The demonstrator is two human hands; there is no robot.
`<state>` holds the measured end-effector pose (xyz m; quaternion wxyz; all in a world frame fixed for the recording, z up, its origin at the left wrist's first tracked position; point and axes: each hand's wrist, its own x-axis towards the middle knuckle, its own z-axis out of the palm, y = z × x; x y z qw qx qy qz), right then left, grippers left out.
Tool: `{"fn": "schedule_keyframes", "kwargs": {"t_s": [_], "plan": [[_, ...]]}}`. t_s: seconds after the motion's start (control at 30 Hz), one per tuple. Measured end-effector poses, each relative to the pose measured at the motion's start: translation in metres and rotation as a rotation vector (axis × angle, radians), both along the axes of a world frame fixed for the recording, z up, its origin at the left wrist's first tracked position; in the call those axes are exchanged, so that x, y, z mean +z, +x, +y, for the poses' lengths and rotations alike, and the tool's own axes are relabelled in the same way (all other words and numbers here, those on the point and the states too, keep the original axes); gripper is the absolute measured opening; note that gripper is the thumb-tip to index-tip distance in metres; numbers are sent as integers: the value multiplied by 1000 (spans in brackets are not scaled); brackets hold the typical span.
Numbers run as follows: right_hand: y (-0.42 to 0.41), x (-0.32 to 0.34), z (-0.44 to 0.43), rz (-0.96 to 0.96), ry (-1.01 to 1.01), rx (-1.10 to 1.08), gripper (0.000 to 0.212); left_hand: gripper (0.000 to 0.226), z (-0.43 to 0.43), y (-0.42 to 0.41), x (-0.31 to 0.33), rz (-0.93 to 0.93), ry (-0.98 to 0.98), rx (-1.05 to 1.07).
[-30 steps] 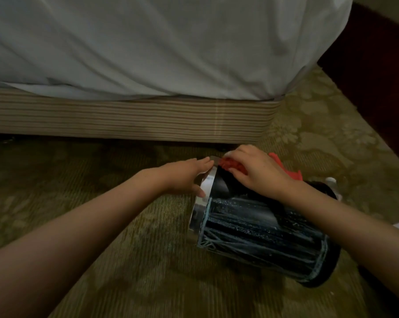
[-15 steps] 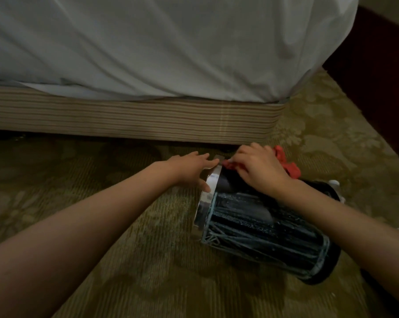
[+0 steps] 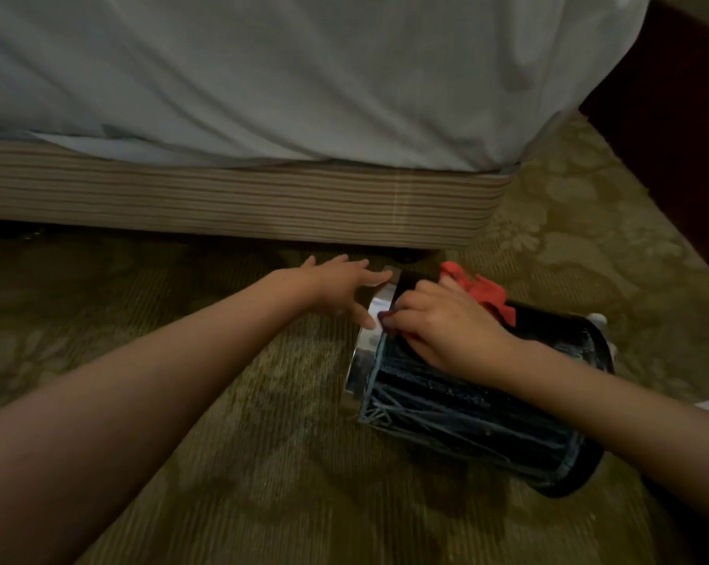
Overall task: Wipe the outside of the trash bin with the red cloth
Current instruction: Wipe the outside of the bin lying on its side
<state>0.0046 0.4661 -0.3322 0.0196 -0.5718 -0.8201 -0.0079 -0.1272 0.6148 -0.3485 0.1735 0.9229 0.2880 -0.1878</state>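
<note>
Olive patterned carpet [image 3: 230, 462], dim light. Bed with white sheet [image 3: 263, 75] over a striped base [image 3: 222, 197] runs across just beyond both hands. Dark red furniture [image 3: 670, 116] well off past the right hand's side.

Trash bin [image 3: 467, 409] lies on its side on the carpet, directly under the right hand; black ribbed body, pale streaks on it, chrome rim [image 3: 375, 320] pointing toward the left hand.

Right hand [image 3: 446, 324]: fingers curled down onto the bin's upper side next to the rim, pressing the red cloth [image 3: 481, 291] against it. Most of the cloth bunches out behind the knuckles, bed side.

Left hand [image 3: 340, 287]: fingers spread, fingertips touching the rim's top edge, thumb down against the rim face. Bracing, not gripping.

Small white object [image 3: 599, 320] just past the bin's base end; can't tell what it is.
</note>
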Motion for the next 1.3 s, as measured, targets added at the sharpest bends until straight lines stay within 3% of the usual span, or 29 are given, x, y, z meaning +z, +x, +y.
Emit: {"fn": "schedule_keyframes", "kwargs": {"t_s": [0.07, 0.23, 0.4, 0.57, 0.77, 0.97, 1.13, 1.3], "plan": [[-1, 1, -3, -53, -13, 60, 30, 84, 1, 2, 0, 2, -5, 17], [14, 10, 20, -116, 27, -209, 36, 79, 4, 6, 5, 5, -11, 30], [3, 7, -3, -73, 47, 79, 26, 78, 6, 5, 2, -15, -32, 37], [13, 4, 19, -88, 71, -257, 34, 69, 1, 7, 1, -52, 46, 47], [-7, -3, -12, -58, 118, 11, 23, 70, 4, 3, -3, -62, 31, 32], [7, 0, 15, -69, 81, -308, 33, 65, -1, 4, -7, -87, 84, 51], [0, -3, -5, -37, 114, -22, 23, 66, -1, 1, -8, -81, 70, 56], [47, 8, -3, -111, 79, -260, 28, 66, -3, 1, -3, -79, 80, 36]]}}
